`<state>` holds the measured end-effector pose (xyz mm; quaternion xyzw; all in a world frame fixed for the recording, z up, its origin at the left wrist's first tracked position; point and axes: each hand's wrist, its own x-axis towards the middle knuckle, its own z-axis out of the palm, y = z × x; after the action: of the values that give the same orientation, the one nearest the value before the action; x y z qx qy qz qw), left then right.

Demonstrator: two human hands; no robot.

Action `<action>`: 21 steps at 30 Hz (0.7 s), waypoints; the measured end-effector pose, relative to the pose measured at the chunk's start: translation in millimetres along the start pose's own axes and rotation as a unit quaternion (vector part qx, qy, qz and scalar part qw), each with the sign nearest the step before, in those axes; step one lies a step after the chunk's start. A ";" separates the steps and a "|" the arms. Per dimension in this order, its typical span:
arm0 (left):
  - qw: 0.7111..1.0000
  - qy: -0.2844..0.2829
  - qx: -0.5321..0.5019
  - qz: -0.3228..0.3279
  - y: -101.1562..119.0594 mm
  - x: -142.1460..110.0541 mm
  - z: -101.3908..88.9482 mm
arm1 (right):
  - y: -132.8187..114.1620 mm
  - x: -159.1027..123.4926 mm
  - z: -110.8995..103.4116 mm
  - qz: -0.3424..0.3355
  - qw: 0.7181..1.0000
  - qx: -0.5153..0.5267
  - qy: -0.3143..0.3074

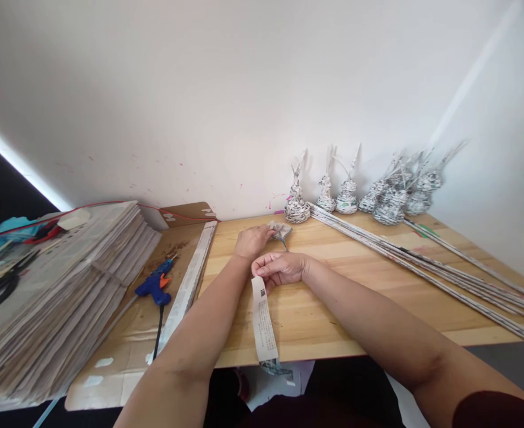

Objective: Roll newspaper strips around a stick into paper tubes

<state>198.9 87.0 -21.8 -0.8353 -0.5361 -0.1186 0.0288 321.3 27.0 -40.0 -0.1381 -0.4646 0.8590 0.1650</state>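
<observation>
My left hand point(252, 241) reaches forward over the wooden table point(333, 285) and pinches a small crumpled newspaper piece point(281, 230) with a thin metal rod under it. Just nearer to me, my right hand point(280, 267) is closed on the top end of a long newspaper strip point(264, 324). That strip lies flat towards me and hangs over the table's front edge.
A tall newspaper stack point(52, 297) fills the left, with a blue glue gun point(155, 285) on cardboard point(123, 345) beside it. Several small woven paper figures point(346, 196) line the wall. Long rolled paper sticks point(444, 267) lie across the right side.
</observation>
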 end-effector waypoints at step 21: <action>0.624 -0.129 -0.743 -0.206 -3.1 -59.4 -12.2 | -25.3 -6.9 -10.8 -0.266 0.809 -0.255 0.458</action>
<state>170.4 33.4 -23.8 -0.4473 -0.4220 -0.3704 -0.6961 335.7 45.2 -23.8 -0.4233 -0.5559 0.4699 0.5395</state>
